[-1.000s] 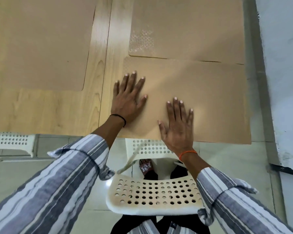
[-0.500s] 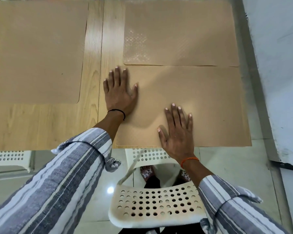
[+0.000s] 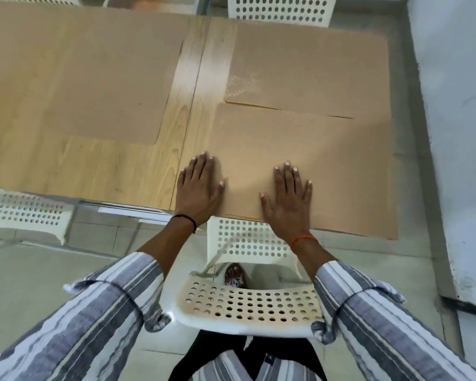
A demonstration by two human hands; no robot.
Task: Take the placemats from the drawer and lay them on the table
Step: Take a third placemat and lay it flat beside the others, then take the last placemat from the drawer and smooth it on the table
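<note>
Head view: the left hand [image 3: 197, 189] and right hand [image 3: 289, 200] lie flat, fingers straight and together, pressing the near placemat [image 3: 327, 166] at the table's [image 3: 116, 166] near right corner. A far placemat [image 3: 313, 70] touches it along its far edge; a third placemat [image 3: 80, 75] lies left.

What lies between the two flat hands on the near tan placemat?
Head view: only bare tan placemat between left hand and right hand.
</note>
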